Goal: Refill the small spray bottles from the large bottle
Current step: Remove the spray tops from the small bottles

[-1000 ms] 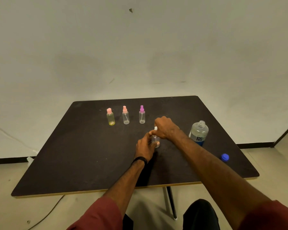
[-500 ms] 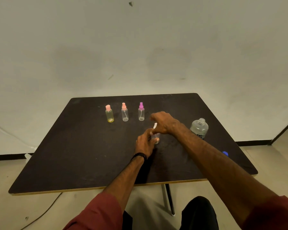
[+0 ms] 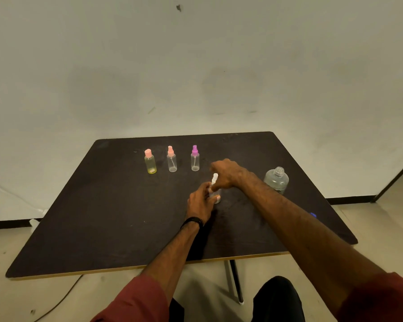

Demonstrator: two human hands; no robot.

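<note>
A small clear spray bottle (image 3: 215, 195) with a white spray top (image 3: 215, 178) stands mid-table. My left hand (image 3: 200, 202) grips its body. My right hand (image 3: 226, 173) pinches the white top from the right. The large clear bottle (image 3: 276, 180) stands uncapped to the right, its lower part hidden behind my right forearm. Three more small bottles stand in a row behind: a yellowish one with a pink cap (image 3: 150, 161), a clear one with a pink sprayer (image 3: 172, 159), and a clear one with a purple sprayer (image 3: 195, 159).
The dark table (image 3: 107, 217) stands against a pale wall. A blue cap (image 3: 313, 214) lies near the right edge, mostly hidden by my right forearm. A cable runs over the floor at the lower left. A table leg shows below the front edge.
My right hand has lifted off the top of the spray head, so the white top now shows, and its fingers sit at the side. My left hand keeps its hold on the bottle.
</note>
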